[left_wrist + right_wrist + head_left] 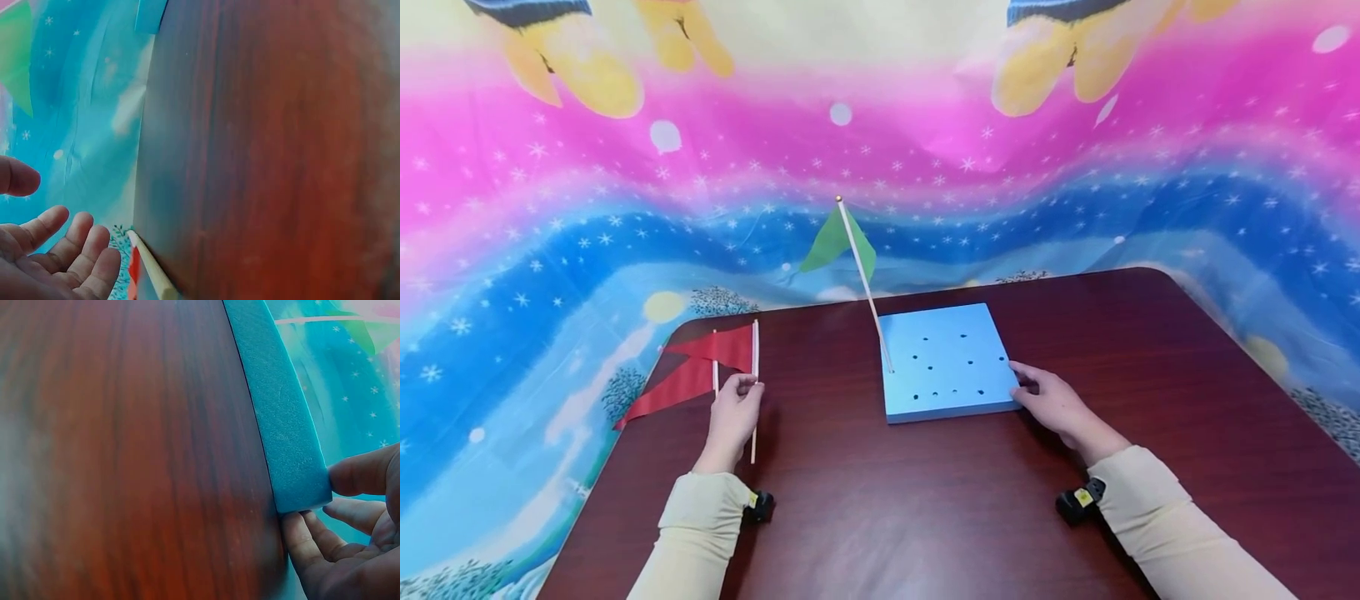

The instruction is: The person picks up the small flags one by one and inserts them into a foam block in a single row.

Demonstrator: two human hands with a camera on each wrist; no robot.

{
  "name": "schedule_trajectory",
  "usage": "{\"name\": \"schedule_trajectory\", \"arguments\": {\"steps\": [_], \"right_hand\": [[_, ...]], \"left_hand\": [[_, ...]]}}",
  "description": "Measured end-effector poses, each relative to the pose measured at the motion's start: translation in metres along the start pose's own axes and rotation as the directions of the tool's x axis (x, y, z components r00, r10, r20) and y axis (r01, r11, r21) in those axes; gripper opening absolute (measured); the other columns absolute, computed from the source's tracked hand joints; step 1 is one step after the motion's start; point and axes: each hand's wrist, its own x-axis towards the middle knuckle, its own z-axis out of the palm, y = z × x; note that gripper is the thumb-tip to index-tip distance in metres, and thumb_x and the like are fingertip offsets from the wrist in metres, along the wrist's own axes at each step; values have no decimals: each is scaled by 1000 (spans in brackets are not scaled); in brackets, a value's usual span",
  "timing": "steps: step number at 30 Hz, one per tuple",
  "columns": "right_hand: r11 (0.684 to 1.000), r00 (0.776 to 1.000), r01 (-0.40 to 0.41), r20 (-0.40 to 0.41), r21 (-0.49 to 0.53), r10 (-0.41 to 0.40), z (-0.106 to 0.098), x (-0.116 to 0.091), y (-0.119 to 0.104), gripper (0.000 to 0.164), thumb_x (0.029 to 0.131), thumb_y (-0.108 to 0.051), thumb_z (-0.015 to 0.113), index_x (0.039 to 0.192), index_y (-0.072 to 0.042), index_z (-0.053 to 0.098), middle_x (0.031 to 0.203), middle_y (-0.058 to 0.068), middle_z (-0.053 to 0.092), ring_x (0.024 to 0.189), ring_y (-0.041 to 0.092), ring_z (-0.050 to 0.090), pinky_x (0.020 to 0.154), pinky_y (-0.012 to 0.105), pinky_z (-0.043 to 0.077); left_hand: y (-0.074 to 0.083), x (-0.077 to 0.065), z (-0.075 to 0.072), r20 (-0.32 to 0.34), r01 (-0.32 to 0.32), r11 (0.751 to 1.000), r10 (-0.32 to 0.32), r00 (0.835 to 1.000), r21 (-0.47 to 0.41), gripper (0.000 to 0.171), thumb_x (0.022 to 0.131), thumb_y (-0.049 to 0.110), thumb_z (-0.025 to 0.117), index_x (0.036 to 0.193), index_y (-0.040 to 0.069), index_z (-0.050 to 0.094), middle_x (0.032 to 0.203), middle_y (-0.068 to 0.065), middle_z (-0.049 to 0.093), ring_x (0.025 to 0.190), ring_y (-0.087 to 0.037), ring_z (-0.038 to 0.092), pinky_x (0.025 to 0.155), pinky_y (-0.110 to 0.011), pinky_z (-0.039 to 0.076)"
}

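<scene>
My left hand (735, 417) is over two red pennants (730, 348) on thin pale sticks (754, 433) at the left of the table. In the left wrist view, its thumb and fingers (78, 240) are spread apart with nothing between them, beside one stick (153, 265). At the near right corner of a square blue board (943, 321) with small holes, my right hand (1060, 408) holds the edge. The right wrist view has the thumb (362, 475) at the upper edge and fingertips (297, 528) against the side. A green pennant (831, 242) leans leftward, its stick in a left-side hole.
The dark brown table (865, 500) has rounded far corners. A patterned pink and blue cloth backdrop (925, 167) rises just behind it and along the left and right sides. Black wrist cameras (1078, 500) sit under both cuffs.
</scene>
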Motion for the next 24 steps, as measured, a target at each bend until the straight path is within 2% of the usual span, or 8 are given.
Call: {"name": "schedule_trajectory", "arguments": {"steps": [8,18,24], "right_hand": [[1000,1000,-16,-2,3,16,-3,1,2,59,105,-8,55,157,8,31,147,36,43,131,48,47,107,59,43],[1000,1000,-8,6,8,8,3,1,2,58,105,-8,55,156,8,33,147,35,45,130,48,49,106,58,44],[1000,1000,-12,4,13,12,0,1,2,58,105,-8,55,156,8,32,146,35,44,129,47,49,106,58,44]], "left_hand": [[-1,3,-1,-38,0,1000,1,999,27,36,103,17,53,131,-6,53,127,-29,57,117,-41,54,99,-50,44],[-10,-3,-4,13,77,997,-77,997,11,40,105,17,51,137,-7,47,132,-30,51,120,-42,49,102,-53,41],[-12,-1,-3,49,79,997,-80,996,8,44,106,19,50,139,-9,43,136,-31,49,126,-45,47,107,-57,39]]}}
